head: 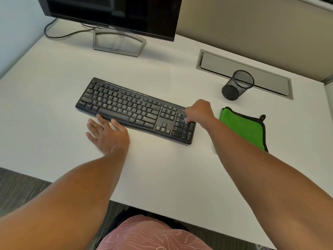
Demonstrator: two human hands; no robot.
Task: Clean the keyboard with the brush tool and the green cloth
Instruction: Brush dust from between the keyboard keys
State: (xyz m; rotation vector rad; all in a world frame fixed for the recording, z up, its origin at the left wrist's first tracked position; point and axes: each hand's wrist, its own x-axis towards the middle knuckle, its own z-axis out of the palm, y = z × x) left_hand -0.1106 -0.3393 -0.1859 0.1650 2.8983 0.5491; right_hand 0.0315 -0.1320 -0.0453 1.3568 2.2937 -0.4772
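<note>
Keyboard (135,110) steadied by flat, released left hand (106,131) at seven o'clock; right hand (199,110) pinches brush tool (186,119) over numpad; green cloth (243,128) waits at three o'clock.

One head-worn wide-angle view — looking forward and steeply down. It sits close above the tabletop (54,98) — both forearms reach in from below.
</note>
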